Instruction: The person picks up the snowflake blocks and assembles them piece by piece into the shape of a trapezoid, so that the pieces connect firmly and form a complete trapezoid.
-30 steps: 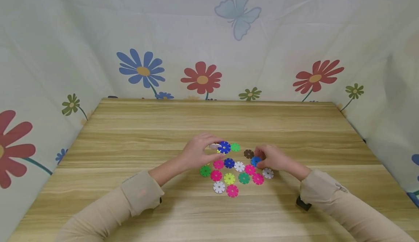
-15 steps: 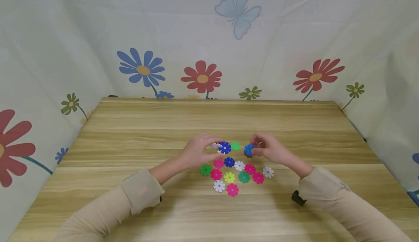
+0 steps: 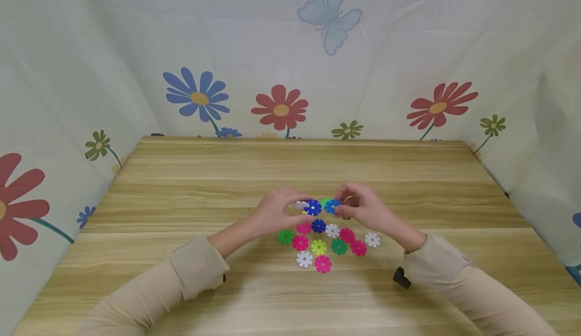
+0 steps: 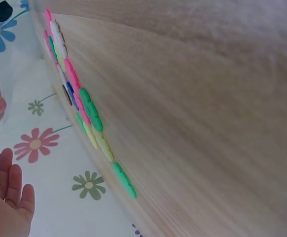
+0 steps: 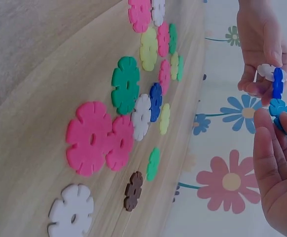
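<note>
A: Closest to us?

B: Beige sleeves (image 3: pixel 136 295), a black device (image 3: pixel 401 278) below the right cuff. Then notched plastic discs lying flat on the wood-grain table (image 3: pixel 290 164): a front pink disc (image 3: pixel 323 264) with a front white disc (image 3: pixel 304 259) beside it.

A: Next row?

B: Yellow-green disc (image 3: pixel 318 247), teal-green disc (image 3: pixel 338 246), a right-hand pink disc (image 3: pixel 358 247).

A: Hands?

B: Both up off the tabletop. Left hand (image 3: pixel 279 211) grips a held white disc (image 3: pixel 299 205) between thumb and fingers; a dark blue disc (image 3: pixel 313 208) stands at an angle to it, apparently joined at the edge. Right hand (image 3: pixel 366 210) pinches a lighter blue disc (image 3: pixel 332 206) just beside the dark blue one.

A: Touching?

B: Cannot tell.

A: Behind them?

B: Bright green disc (image 3: pixel 324 202), partly hidden. Brown disc (image 5: pixel 133 191) nearby on the wood, mostly masked by the right hand from overhead. Farthest: white cloth backdrop (image 3: pixel 254 33), printed blue and red flowers, pale blue butterfly (image 3: pixel 331 20) above.
</note>
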Available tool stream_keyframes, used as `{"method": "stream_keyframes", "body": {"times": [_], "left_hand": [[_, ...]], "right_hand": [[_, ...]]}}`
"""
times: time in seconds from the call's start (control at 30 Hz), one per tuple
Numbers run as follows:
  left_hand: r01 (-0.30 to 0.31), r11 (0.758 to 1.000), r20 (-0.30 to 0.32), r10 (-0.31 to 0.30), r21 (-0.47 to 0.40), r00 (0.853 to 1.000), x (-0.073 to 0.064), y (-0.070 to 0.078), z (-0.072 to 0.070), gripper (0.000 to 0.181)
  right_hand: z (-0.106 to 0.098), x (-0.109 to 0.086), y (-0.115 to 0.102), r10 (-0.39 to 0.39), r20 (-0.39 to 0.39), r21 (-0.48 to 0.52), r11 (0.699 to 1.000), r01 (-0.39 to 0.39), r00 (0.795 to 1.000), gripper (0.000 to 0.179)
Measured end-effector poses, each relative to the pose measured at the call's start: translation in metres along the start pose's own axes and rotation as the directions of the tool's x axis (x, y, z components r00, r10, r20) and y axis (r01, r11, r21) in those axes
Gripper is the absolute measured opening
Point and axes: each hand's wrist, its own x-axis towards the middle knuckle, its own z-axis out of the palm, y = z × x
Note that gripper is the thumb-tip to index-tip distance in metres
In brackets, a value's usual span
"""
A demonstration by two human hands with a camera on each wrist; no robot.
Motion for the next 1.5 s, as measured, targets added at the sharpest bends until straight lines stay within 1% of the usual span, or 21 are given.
{"method": "stream_keyframes", "body": {"times": [0.2,0.37,0.5,0.6,0.67,0.73,0.87,0.93,1.03,1.13,1.2,1.3,1.47,1.5], "left_hand": [[-0.001,1.000,0.002,0.001,-0.008,1.000,-0.001,0.001,0.000,0.041],[-0.008,1.000,-0.005,0.008,-0.025,1.000,-0.001,0.000,0.001,0.041],[-0.007,0.999,0.003,0.007,-0.040,1.000,-0.001,0.000,0.001,0.041],[-0.007,0.998,0.029,0.009,-0.055,1.000,0.000,0.001,0.001,0.043],[-0.017,0.997,0.049,0.020,-0.069,0.999,0.000,0.003,0.001,0.045],[-0.020,0.996,0.076,0.027,-0.092,0.997,0.000,0.005,0.000,0.046],[-0.023,0.989,0.109,0.040,-0.148,0.993,0.000,0.008,-0.001,0.047],[-0.026,0.986,0.113,0.045,-0.165,0.993,0.000,0.009,-0.001,0.047],[-0.032,0.980,0.117,0.056,-0.198,0.992,0.000,0.010,-0.002,0.045],[-0.042,0.977,0.121,0.069,-0.210,0.990,0.000,0.010,-0.003,0.043],[-0.051,0.978,0.126,0.078,-0.203,0.989,0.001,0.011,-0.003,0.042],[-0.075,0.983,0.132,0.098,-0.169,0.986,0.002,0.012,-0.005,0.042],[-0.104,0.987,0.163,0.124,-0.123,0.979,0.001,0.014,-0.008,0.042],[-0.099,0.988,0.170,0.119,-0.119,0.978,0.000,0.014,-0.009,0.042]], "right_hand": [[0.005,0.002,0.000,0.000,-0.004,0.022,1.000,0.000,1.000,0.010],[0.008,0.003,0.001,-0.001,-0.031,0.035,0.999,0.002,1.000,0.010],[0.011,0.004,0.002,-0.009,-0.056,0.030,0.999,0.011,0.998,0.011],[0.013,0.004,0.002,-0.022,-0.070,0.028,0.999,0.024,0.997,0.010],[0.013,0.003,0.001,-0.028,-0.074,0.031,0.999,0.030,0.997,0.009],[0.014,0.003,0.001,-0.035,-0.073,0.036,0.999,0.037,0.997,0.009],[0.015,0.002,0.001,-0.047,-0.075,0.032,0.998,0.049,0.996,0.009],[0.015,0.002,0.001,-0.065,-0.075,0.022,0.998,0.066,0.995,0.010],[0.015,0.002,0.002,-0.120,-0.076,0.003,0.993,0.121,0.990,0.010],[0.015,0.001,0.002,-0.181,-0.082,-0.011,0.983,0.181,0.980,0.010],[0.016,0.001,0.001,-0.201,-0.084,-0.013,0.980,0.201,0.976,0.009],[0.016,0.001,-0.001,-0.205,-0.071,-0.011,0.979,0.205,0.976,0.008],[0.019,0.002,-0.004,-0.183,-0.050,-0.041,0.983,0.181,0.982,0.007],[0.019,0.003,-0.004,-0.174,-0.054,-0.047,0.984,0.172,0.983,0.006]]}}
